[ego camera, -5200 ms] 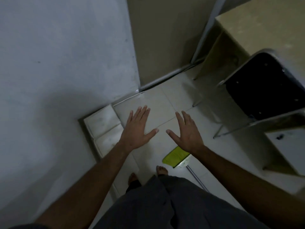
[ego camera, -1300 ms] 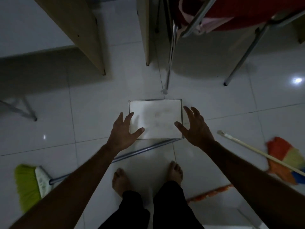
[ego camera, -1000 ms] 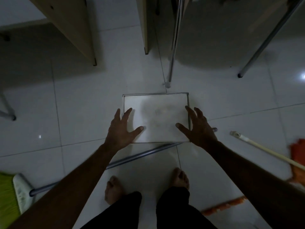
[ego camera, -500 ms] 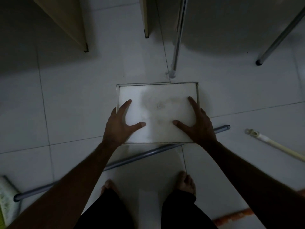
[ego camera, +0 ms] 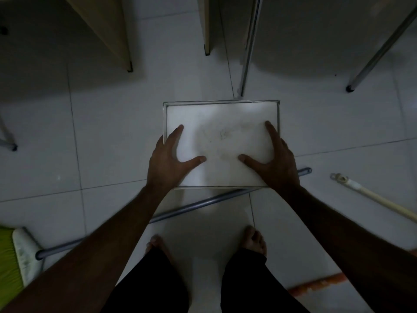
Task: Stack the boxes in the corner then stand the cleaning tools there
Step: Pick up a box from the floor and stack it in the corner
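A flat white box (ego camera: 222,136) lies on the tiled floor just ahead of my bare feet. My left hand (ego camera: 167,163) holds its left edge, thumb and forefinger on the lid, the other fingers hidden over the side. My right hand (ego camera: 277,163) holds the right edge the same way. A broom with green bristles (ego camera: 9,263) lies at the lower left; its grey handle (ego camera: 203,203) runs across the floor under the box's near edge. A cream-handled tool (ego camera: 372,197) lies at the right.
Wooden desk panels (ego camera: 112,35) stand at the top left and centre. Metal chair legs (ego camera: 248,53) come down just behind the box, another leg (ego camera: 370,59) at the top right. An orange strip (ego camera: 320,284) lies on the floor at the lower right.
Both hands came down from hovering over the box and closed on its left and right edges. The view has drawn closer to the box.
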The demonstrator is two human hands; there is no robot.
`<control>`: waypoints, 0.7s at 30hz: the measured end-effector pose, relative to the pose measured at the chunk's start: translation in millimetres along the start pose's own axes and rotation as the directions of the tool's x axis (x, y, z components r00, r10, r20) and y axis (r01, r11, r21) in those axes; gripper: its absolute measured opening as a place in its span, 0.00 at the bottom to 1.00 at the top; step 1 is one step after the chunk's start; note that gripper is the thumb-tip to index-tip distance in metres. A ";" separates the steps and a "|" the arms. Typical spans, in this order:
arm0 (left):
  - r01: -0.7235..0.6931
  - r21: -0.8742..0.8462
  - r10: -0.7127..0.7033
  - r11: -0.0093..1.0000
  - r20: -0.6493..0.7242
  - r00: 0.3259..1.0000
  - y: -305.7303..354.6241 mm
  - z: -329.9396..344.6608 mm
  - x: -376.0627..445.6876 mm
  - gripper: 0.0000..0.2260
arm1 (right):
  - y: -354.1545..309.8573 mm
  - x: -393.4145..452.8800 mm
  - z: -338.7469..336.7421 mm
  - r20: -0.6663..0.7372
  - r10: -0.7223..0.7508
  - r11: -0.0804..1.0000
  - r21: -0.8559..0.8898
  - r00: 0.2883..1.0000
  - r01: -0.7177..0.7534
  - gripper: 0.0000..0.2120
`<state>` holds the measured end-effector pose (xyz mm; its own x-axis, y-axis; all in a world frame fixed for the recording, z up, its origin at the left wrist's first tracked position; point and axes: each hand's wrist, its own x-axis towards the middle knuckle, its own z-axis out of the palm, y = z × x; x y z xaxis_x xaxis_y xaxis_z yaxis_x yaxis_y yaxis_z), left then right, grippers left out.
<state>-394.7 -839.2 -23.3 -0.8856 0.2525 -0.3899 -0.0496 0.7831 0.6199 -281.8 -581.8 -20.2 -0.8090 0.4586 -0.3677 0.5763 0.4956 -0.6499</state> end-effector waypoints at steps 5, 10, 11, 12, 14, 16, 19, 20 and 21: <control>0.007 -0.021 -0.008 1.000 -0.028 1.000 40.4 -56.1 -32.1 0.47 | -54.8 -23.3 -46.5 0.011 -0.004 1.000 -0.019 1.000 0.005 0.51; 0.019 0.006 -0.019 1.000 -0.025 1.000 88.4 -126.8 -67.8 0.48 | -121.9 -54.5 -101.3 0.041 -0.013 1.000 -0.019 0.999 0.013 0.51; 0.021 0.001 -0.021 1.000 -0.027 0.999 98.5 -141.8 -75.3 0.48 | -137.4 -60.0 -113.8 0.050 -0.016 1.000 -0.025 0.999 0.017 0.51; 0.021 -0.007 -0.021 1.000 -0.030 0.999 108.7 -156.4 -83.3 0.48 | -153.1 -66.1 -126.6 0.058 -0.020 0.999 -0.035 0.998 0.022 0.51; 0.018 -0.011 -0.018 1.000 -0.039 0.999 129.7 -185.8 -100.2 0.48 | -184.0 -78.4 -152.4 0.069 -0.037 0.998 -0.047 0.997 0.040 0.50; 0.029 -0.024 -0.030 0.999 -0.057 0.998 149.0 -213.8 -117.8 0.48 | -212.5 -91.3 -174.8 0.072 -0.062 0.997 -0.047 0.995 0.066 0.50; 0.037 -0.048 -0.041 0.998 -0.079 0.996 180.7 -260.9 -144.3 0.47 | -257.7 -110.3 -209.2 0.078 -0.106 0.993 -0.052 0.991 0.110 0.50; 0.036 -0.037 -0.039 0.999 -0.079 0.996 191.3 -278.5 -154.2 0.47 | -274.4 -117.9 -221.5 0.083 -0.114 0.991 -0.056 0.990 0.119 0.50; 0.035 -0.027 -0.037 0.999 -0.082 0.996 201.0 -295.3 -165.1 0.47 | -290.6 -126.2 -233.3 0.086 -0.122 0.990 -0.058 0.989 0.127 0.50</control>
<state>-394.8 -891.3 366.8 -0.9181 0.1753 -0.3554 -0.0932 0.7761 0.6237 -320.2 -611.6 370.2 -0.8801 0.3296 -0.3416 0.4746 0.5921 -0.6513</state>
